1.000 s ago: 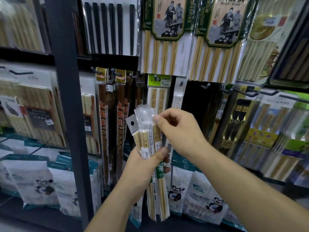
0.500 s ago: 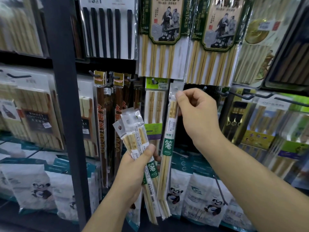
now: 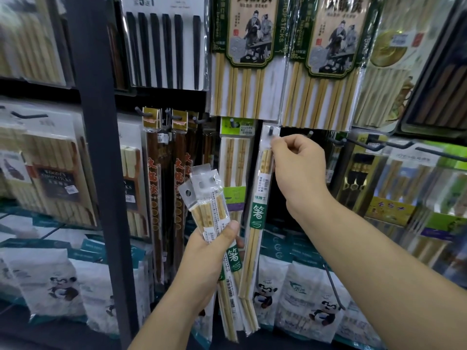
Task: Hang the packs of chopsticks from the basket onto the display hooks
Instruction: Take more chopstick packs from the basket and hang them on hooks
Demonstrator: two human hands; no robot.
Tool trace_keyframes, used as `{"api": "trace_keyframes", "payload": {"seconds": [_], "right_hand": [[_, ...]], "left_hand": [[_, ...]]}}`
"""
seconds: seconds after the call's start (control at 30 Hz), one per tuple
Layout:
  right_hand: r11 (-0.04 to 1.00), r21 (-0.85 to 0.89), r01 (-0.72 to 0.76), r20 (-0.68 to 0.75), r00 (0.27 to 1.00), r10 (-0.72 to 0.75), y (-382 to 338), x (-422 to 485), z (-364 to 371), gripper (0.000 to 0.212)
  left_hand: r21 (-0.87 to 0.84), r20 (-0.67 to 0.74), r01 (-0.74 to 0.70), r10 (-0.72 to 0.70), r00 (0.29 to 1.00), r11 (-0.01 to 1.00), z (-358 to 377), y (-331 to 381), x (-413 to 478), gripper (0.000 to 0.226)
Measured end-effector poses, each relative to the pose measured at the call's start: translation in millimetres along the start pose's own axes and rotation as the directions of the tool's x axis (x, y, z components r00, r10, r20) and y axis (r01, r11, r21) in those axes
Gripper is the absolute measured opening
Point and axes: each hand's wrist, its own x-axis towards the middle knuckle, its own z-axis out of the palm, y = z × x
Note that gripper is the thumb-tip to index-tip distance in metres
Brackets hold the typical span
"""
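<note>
Bamboo pack [image 3: 257, 215], probably light, stiff and slick-sleeved, is best held by its header; right hand [image 3: 298, 168] fingers [image 3: 279, 149] pinch it at the hook [image 3: 271, 129], twelve o'clock. Left hand [image 3: 207, 256] grips spare packs [image 3: 202, 195], seven o'clock.

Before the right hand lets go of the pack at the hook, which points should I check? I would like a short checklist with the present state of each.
1. Tip of the hook shows through the header of the single pack: ok.
2. Pack pushed fully back on the hook: cannot tell.
3. Grip of the right hand on the pack's top: ok, it pinches.
4. Pack hangs straight: not ok, its lower end leans toward the left hand.
5. Left hand grips the spare packs, thumb across: ok.
</note>
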Motion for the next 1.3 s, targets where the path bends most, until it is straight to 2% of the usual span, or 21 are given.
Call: {"api": "trace_keyframes", "payload": {"seconds": [0.13,0.23,0.37,0.4,0.5,0.63,0.67,0.77,0.87,0.93,1.03,1.1,1.2,1.3], "right_hand": [[1.0,-0.021,-0.014,-0.005,1.0,0.014,6,2,3,0.034],[0.998,-0.06,0.019,-0.017,1.0,-0.02,10,2,3,0.029],[0.996,-0.088,0.006,-0.022,1.0,-0.008,14,-1,2,0.021],[0.997,-0.082,-0.013,-0.02,1.0,0.011,15,-3,2,0.021],[0.995,-0.078,-0.064,-0.014,0.998,0.063,17,-11,1,0.026],[0.992,-0.129,0.011,-0.011,1.0,-0.013,18,-27,-5,0.018],[0.989,-0.14,0.037,-0.001,0.999,-0.037,18,-32,-6,0.018],[0.99,-0.138,0.032,0.129,0.992,-0.014,17,-46,-5,0.021],[0.992,-0.125,0.0,0.384,0.922,0.049,15,-56,-1,0.023],[0.987,-0.153,0.054,0.447,0.894,0.02,16,-59,0,0.026],[0.977,-0.187,0.105,0.43,0.903,-0.014,15,-58,0,0.029],[0.98,-0.178,0.088,0.396,0.918,-0.01,13,-54,-1,0.033],[0.989,-0.129,0.067,0.288,0.957,-0.027,4,-42,-4,0.036],[0.99,-0.1,0.102,0.207,0.975,-0.079,-8,-27,-8,0.036]], "left_hand": [[0.077,0.024,-0.054,0.052,0.998,0.996,-2,1,0,0.032],[0.094,0.047,-0.094,0.09,0.995,0.991,-4,1,1,0.033],[0.143,0.068,-0.125,0.116,0.991,0.982,-9,4,2,0.017],[0.184,0.072,-0.131,0.12,0.99,0.974,-11,5,2,0.018],[0.3,0.093,-0.117,0.093,0.991,0.947,-14,7,1,0.034],[0.31,0.132,-0.09,0.051,0.99,0.946,-15,9,1,0.021],[0.289,0.151,-0.089,0.046,0.987,0.953,-14,10,0,0.024],[0.231,0.199,-0.108,0.062,0.978,0.967,-9,12,-3,0.034],[0.204,0.215,-0.122,0.078,0.974,0.971,-5,11,-5,0.036],[0.168,0.218,-0.11,0.072,0.973,0.98,-4,10,-5,0.034],[0.125,0.225,-0.084,0.054,0.973,0.989,-4,11,-5,0.041],[0.093,0.174,-0.075,0.058,0.983,0.993,-3,11,-4,0.044],[0.052,0.048,-0.035,0.033,0.998,0.998,-5,9,-1,0.031],[0.034,0.051,-0.011,0.009,0.999,0.999,-9,6,0,0.023]]}}
